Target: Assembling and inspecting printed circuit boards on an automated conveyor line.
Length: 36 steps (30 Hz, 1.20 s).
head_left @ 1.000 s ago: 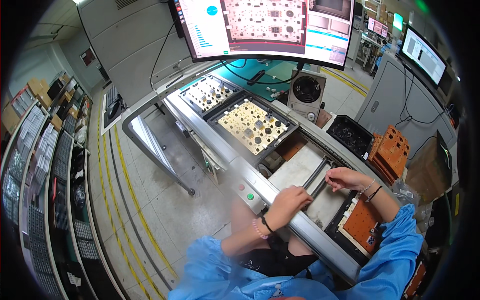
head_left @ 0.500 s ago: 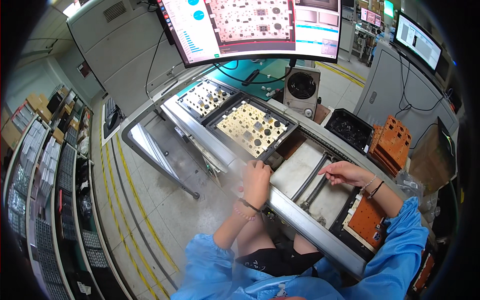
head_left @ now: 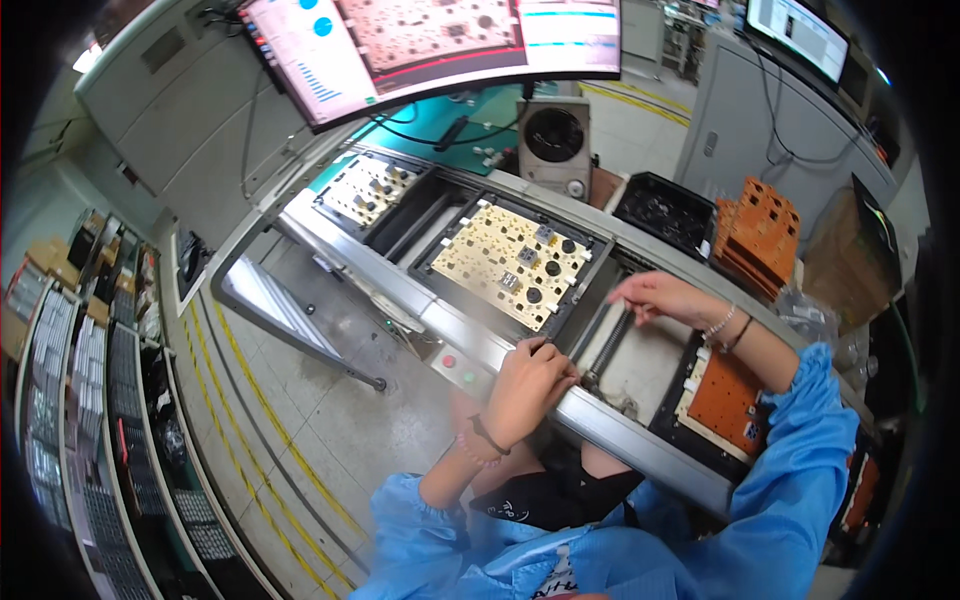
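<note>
My left hand (head_left: 530, 388) rests on the near metal rail (head_left: 445, 325) of a conveyor, fingers curled in beside the near corner of a black carrier frame (head_left: 590, 285). Whatever they grip is hidden. That frame holds a cream circuit board panel (head_left: 505, 265) with round black and square grey parts. Over the gap right of it hovers my right hand (head_left: 662, 300), thumb and fingers bent together; blur hides whether something small is between them. Beneath it lie a dark rod (head_left: 608, 345) and a pale bed (head_left: 645, 360). Under my right forearm sits a carrier with an orange-brown board (head_left: 728, 405).
A second carrier with a cream board (head_left: 368, 190) sits farther left on the conveyor. Beyond the far rail stand a small fan unit (head_left: 553, 145), a black tray (head_left: 665, 212) and stacked orange-brown plates (head_left: 757, 235). A large monitor (head_left: 440, 50) hangs above. Shelving (head_left: 60, 400) lines the left.
The carrier with the cream panel has slid right along the conveyor, opening a gap from the far-left carrier. My right hand has moved slightly left and up; the whole view has shifted.
</note>
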### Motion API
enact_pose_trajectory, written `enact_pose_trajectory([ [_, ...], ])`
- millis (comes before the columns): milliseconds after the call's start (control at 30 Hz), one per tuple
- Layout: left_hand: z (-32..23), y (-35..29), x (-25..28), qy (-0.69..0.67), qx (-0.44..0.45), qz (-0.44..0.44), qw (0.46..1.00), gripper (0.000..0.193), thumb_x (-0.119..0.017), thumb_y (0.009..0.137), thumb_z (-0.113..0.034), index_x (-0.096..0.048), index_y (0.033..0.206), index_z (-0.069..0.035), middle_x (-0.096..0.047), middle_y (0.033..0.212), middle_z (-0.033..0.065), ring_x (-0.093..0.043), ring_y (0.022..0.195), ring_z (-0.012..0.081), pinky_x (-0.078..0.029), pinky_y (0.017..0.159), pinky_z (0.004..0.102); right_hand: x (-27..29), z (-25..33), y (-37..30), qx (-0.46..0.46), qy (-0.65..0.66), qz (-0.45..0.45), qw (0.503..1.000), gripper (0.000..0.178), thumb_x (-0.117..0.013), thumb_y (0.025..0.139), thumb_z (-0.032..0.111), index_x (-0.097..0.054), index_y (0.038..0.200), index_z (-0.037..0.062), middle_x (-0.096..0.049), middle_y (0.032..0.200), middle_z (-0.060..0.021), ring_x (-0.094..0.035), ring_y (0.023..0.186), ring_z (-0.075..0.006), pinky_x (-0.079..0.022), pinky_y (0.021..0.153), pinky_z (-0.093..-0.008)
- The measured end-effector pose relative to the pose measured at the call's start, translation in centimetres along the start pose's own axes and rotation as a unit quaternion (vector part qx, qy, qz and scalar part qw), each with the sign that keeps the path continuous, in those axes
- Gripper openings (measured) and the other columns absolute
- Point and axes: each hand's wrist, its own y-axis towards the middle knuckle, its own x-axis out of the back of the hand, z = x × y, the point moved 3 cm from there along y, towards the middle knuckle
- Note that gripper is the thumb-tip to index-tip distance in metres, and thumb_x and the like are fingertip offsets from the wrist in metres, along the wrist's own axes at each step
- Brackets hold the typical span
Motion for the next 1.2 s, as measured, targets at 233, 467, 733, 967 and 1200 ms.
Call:
enact_pose_trajectory([
  [233,-2.8,-0.8,-0.3,-0.124,-0.052,0.085,0.987,0.007,-0.068,0.088,-0.016,-0.067,0.087,-0.009,-0.061,0.088,0.0104,-0.059,0.096,0.0356,-0.035,0.113,0.0498,-0.7,1.4,2.3,0.099,-0.162,-0.043,0.981,0.028,-0.062,0.099,0.029,-0.069,0.116,0.0075,-0.061,0.096,-0.0002,-0.058,0.079,-0.0063,-0.049,0.068,-0.022],
  [467,-3.3,-0.9,-0.4,-0.196,-0.084,0.133,0.968,0.006,-0.067,0.089,-0.012,-0.068,0.093,-0.007,-0.063,0.092,0.011,-0.06,0.098,0.0336,-0.036,0.114,0.0486,-2.5,2.0,2.3,0.263,-0.447,-0.168,0.838,0.026,-0.068,0.09,0.024,-0.06,0.111,0.0095,-0.064,0.098,-0.0145,-0.064,0.092,-0.0318,-0.052,0.08,-0.0409],
  [733,-0.9,1.0,-1.0,-0.162,-0.072,-0.042,0.983,0.011,-0.066,0.089,-0.007,-0.067,0.1,-0.005,-0.062,0.098,0.0135,-0.061,0.092,0.0329,-0.047,0.091,0.0412,-3.1,2.0,3.8,0.293,-0.527,-0.164,0.781,0.027,-0.07,0.087,0.025,-0.064,0.104,0.0052,-0.068,0.098,-0.0138,-0.066,0.093,-0.0348,-0.052,0.076,-0.0443],
  [967,0.2,0.3,-3.2,-0.12,-0.053,-0.034,0.991,0.012,-0.066,0.089,-0.01,-0.066,0.1,-0.006,-0.061,0.093,0.0113,-0.062,0.087,0.0309,-0.05,0.078,0.0384,-2.8,2.3,3.3,0.296,-0.527,-0.121,0.787,0.026,-0.067,0.091,0.026,-0.065,0.109,0.0079,-0.068,0.095,-0.01,-0.068,0.088,-0.027,-0.053,0.072,-0.0391],
  [1200,-3.4,-0.8,-2.1,-0.158,-0.06,0.033,0.985,0.011,-0.065,0.091,-0.012,-0.064,0.099,-0.006,-0.065,0.095,0.0114,-0.065,0.091,0.0331,-0.051,0.095,0.0438,0.7,2.1,1.9,0.05,0.176,-0.01,0.983,0.029,-0.051,0.103,0.013,-0.056,0.128,-0.0012,-0.062,0.097,-0.0012,-0.059,0.082,-0.007,-0.054,0.073,-0.0213],
])
